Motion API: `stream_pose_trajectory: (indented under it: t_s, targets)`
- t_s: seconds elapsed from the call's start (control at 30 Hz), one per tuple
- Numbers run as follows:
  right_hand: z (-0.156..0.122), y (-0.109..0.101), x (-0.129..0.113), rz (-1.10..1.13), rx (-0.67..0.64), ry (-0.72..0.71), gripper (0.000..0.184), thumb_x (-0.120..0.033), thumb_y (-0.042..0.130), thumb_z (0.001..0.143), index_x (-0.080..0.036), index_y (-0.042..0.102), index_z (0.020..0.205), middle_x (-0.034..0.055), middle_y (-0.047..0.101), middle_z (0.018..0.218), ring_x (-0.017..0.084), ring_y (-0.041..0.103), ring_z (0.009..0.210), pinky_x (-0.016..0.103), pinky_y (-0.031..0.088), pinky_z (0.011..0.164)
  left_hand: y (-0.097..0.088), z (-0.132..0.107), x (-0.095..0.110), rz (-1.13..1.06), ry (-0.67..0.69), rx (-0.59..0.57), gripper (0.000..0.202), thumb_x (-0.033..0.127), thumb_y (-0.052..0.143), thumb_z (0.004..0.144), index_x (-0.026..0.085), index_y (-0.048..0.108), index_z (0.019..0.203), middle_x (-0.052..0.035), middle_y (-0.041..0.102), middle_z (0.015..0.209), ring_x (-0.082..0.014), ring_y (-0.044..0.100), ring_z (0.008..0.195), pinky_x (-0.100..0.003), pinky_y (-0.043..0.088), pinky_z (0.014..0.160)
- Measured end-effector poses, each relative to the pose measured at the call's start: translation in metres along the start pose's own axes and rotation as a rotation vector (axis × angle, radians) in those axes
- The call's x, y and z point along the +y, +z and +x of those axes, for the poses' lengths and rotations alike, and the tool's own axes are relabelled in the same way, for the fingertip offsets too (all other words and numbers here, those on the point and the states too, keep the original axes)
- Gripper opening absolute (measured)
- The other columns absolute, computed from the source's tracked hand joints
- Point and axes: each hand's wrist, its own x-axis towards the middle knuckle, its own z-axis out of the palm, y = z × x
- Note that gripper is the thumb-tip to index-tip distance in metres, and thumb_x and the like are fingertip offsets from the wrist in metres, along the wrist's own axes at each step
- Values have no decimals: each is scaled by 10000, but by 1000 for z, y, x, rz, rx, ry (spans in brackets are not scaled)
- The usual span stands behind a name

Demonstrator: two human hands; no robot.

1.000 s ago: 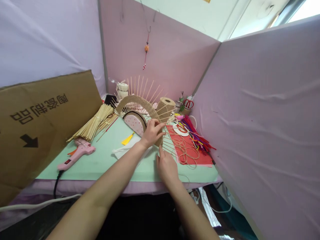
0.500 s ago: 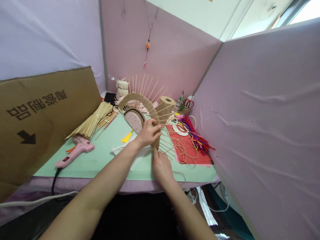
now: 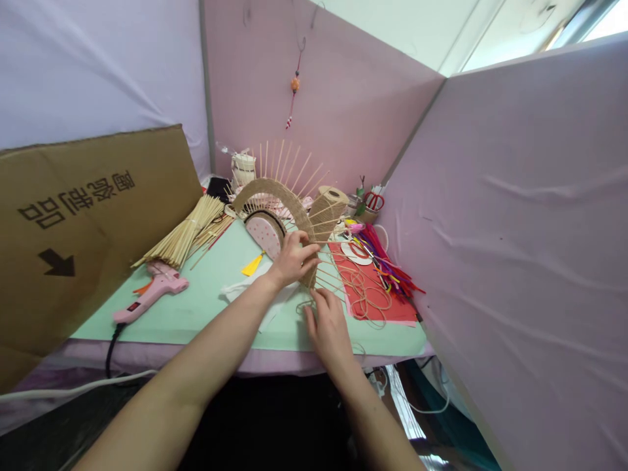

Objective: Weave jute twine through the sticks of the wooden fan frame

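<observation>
A half-round woven piece [image 3: 275,194] of jute twine with thin wooden sticks fanning out stands on the green table [image 3: 206,307]. My left hand [image 3: 293,258] grips its right lower end, fingers wrapped round the woven band. My right hand [image 3: 328,326] lies just below, fingers bent down on the loose jute twine [image 3: 363,294] at the foot of the sticks. A spool of jute twine [image 3: 328,208] stands right behind the piece.
A bundle of sticks [image 3: 184,237] and a pink glue gun [image 3: 150,296] lie at left, before a cardboard sheet [image 3: 83,222]. Red paper [image 3: 387,307], coloured pipe cleaners [image 3: 387,265], red scissors [image 3: 373,199] and a dotted pink disc [image 3: 265,235] sit right and behind. Fabric partitions surround the table.
My right hand has dropped from the sticks to the table and now presses on the loose twine. My left hand keeps its hold on the woven piece.
</observation>
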Motion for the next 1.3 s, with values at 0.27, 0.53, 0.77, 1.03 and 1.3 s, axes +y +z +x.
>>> stream_pose_trajectory:
  t_s: [0.27, 0.53, 0.77, 1.03, 1.3]
  targets:
    - [23, 22, -4, 374, 128, 291, 339, -274, 497, 884, -126, 515, 1189, 146, 645, 1109, 206, 633, 934, 335, 506, 803, -1, 1, 2, 14, -10, 20, 224, 356, 621, 868, 203, 702, 1010, -88, 450, 1063, -234, 429, 1037, -435, 392, 977]
    - [43, 26, 4, 62, 154, 383, 301, -342, 468, 928, -138, 625, 1085, 93, 718, 834, 206, 629, 693, 287, 387, 650, 1, 0, 0, 34, 24, 34, 246, 360, 614, 873, 179, 702, 1014, -95, 440, 1058, -231, 427, 1020, -419, 402, 960]
    - [51, 25, 9, -76, 169, 370, 288, -312, 424, 944, -144, 657, 938, 77, 699, 768, 181, 584, 641, 279, 338, 628, 1, 0, 1, 31, -26, 23, 243, 359, 622, 860, 201, 708, 1024, -96, 438, 1062, -243, 408, 1026, -440, 398, 966]
    - [49, 24, 2, -159, 30, 412, 249, -303, 445, 961, -149, 640, 951, 87, 708, 792, 187, 586, 643, 270, 286, 594, 0, 0, 3, 11, -28, -18, 356, 360, 620, 849, 224, 673, 1174, -94, 422, 1083, -251, 401, 1048, -464, 372, 999]
    - [42, 26, 3, -147, -26, 421, 230, -267, 452, 952, -158, 654, 962, 77, 727, 797, 194, 622, 681, 278, 287, 609, -3, 1, -1, -8, 1, -75, 500, 404, 707, 763, 216, 649, 1223, -100, 384, 1139, -266, 393, 1089, -466, 347, 1046]
